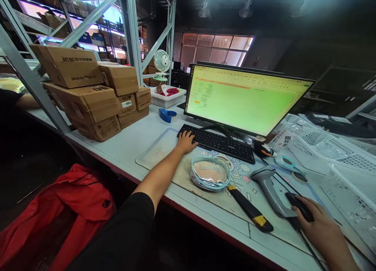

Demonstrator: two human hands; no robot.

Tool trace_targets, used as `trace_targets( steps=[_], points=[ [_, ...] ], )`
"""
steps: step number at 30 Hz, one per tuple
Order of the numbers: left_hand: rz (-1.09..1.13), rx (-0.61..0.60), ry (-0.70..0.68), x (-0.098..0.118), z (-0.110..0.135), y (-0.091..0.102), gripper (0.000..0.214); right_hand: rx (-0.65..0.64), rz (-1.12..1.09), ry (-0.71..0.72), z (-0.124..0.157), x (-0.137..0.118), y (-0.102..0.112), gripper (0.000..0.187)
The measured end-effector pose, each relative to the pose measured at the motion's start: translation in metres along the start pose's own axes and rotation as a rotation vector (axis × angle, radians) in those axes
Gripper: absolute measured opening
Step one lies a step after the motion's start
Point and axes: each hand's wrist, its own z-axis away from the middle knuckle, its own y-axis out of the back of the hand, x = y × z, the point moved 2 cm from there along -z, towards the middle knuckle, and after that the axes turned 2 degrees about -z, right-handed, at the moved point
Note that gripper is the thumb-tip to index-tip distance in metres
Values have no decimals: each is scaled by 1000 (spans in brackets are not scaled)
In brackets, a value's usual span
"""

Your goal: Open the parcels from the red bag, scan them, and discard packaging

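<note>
Left hand (185, 141) rests flat and unclenched on the keyboard (216, 142) edge while right hand (319, 224) cups the mouse (299, 206), typical data-entry posture at the counter (129, 141).

Black keyboard (216, 141), black mouse (300, 206); grey scanner (270, 188). Green-lit monitor (245, 98), brown cardboard boxes (88, 94), blue tape dispenser (167, 114). Red jacket (55, 216); black-and-yellow utility knife (249, 209).

My left arm (158, 177) wears a short black sleeve (126, 232) ending above the elbow; forearm and both hands are bare, no rings, watch or gloves visible.
</note>
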Motion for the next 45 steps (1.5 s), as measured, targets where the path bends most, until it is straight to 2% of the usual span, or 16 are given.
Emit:
trace_targets(
  steps=[10,20,37,41,45],
  points=[
    [1,-1,6,1,2,3,60,-83,113,-60,2,-6,8,67],
    [-4,-18,-22,3,3,4,60,-29,48,-27,1,-4,4,63],
    [17,19,-34,3,5,3,55,-43,37,-65,-3,11,-5,76],
    [36,50,-3,11,4,17,50,-14,23,-39,-3,14,-9,70],
    [70,37,39,33,18,53,48,10,5,13,-1,8,1,67]
  ],
)
